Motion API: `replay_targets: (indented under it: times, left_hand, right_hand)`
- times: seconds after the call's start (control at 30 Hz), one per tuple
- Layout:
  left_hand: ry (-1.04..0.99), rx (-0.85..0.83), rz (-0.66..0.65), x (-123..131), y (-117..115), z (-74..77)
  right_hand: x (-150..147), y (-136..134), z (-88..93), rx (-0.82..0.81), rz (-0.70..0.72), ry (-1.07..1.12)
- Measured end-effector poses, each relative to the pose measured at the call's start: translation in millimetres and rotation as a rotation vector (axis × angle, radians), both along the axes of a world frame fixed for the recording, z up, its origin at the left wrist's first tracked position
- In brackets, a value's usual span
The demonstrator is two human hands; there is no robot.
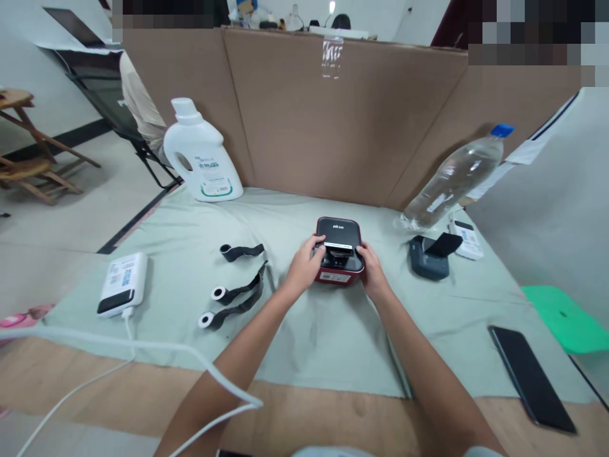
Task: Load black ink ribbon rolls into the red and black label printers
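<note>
A small black-and-red printer (340, 231), box-shaped, rests on the pale green cloth in front of me. Its top carries a white strip and a dark slot, and a white label sits on its red front. My left hand (304, 263) grips its left side, with the thumb over the top edge. On the opposite side my right hand (373, 270) is closed round the edge, thumb near the top and other fingers partly hidden. Left of my left hand lie three part-unrolled black paper rolls: an upper roll (240, 252), a middle roll (233, 294) and a lower roll (228, 315).
A cardboard wall (309, 114) closes off the back. Before it stand a white jug (204, 155) and a tilted water bottle (451, 181). A small dark device (428, 260) with its flap up sits right; a phone (533, 377) lies near. A white cable (166, 346) crosses my left arm.
</note>
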State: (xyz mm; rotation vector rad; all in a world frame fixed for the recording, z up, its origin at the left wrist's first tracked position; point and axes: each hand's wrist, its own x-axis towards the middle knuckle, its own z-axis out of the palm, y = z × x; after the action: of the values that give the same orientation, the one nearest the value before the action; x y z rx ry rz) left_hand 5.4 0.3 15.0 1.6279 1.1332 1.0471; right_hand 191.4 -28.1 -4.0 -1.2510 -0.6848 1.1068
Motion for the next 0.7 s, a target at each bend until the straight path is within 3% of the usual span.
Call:
replay_targets:
  times: [0.2, 0.43, 0.57, 0.7]
  left_hand:
    - [-0.176, -0.074, 0.023, 3.9, 15.2, -6.7]
    - [-0.112, -0.062, 0.088, 8.2, 13.1, -6.0]
    - [-0.255, -0.148, 0.107, 9.6, 8.8, -12.4]
    - [-0.317, -0.271, 0.127, 11.8, 2.3, -18.7]
  right_hand:
    - [2.9, 3.2, 2.6, -0.002, 0.008, 0.004]
    - [4.5, 3.4, -3.7, 0.038, 0.02, -0.098]
    - [8.7, -11.6, -10.0, 0.04, 0.044, -0.078]
    - [11.3, -34.4, -18.9, 0.147, 0.177, -0.147]
